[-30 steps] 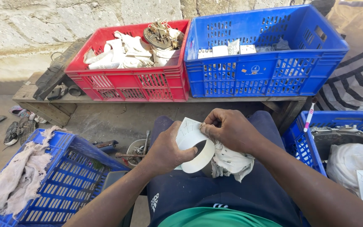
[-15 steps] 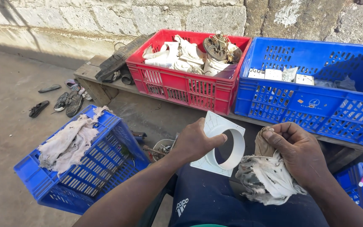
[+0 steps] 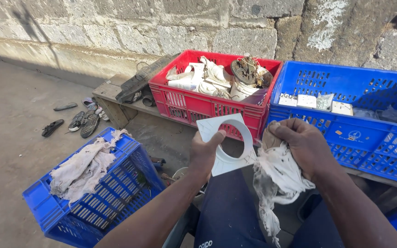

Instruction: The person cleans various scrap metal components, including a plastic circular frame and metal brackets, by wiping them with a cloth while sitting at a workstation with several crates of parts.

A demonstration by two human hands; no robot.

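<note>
At the bottom centre of the frame the person's lap, in dark trousers (image 3: pixel 228 206), fills the near ground, with both forearms reaching up from the lower edge. The left hand (image 3: pixel 204 154) is closed around one edge of a white square plate with a round hole (image 3: pixel 226 140), thumb over the front near its upper left corner and the fingers hidden behind it. The plate sits at mid-frame, held up tilted, clear of everything else. It looks like a thin, rigid plastic piece: probably light, stiff, and fairly smooth, so a pinch on the solid corner or border seems safer than on the narrow band beside the hole, which may flex or crack.

Just right of it, the right hand (image 3: pixel 302 147) is bunched shut on a dirty white rag (image 3: pixel 276 183), which hangs limp toward the lap. The rag is soft and shapeless and would take a grip anywhere. Whether the rag touches the plate's right edge I cannot tell.

In the lower left stands a blue crate (image 3: pixel 111 197) on the floor, with pale cloths (image 3: pixel 81 167) draped over its rim; its inside is mostly hidden. Something round between the crate and the knee is too covered to name.

Farther up, a low wooden surface (image 3: pixel 111 94) carries a red crate (image 3: pixel 198 108) heaped with white parts and a larger blue crate (image 3: pixel 345 119) at right, cut off by the frame, holding a few small white pieces. Sandals (image 3: pixel 76 121) lie on the floor at left, before a block wall (image 3: pixel 161 27).
</note>
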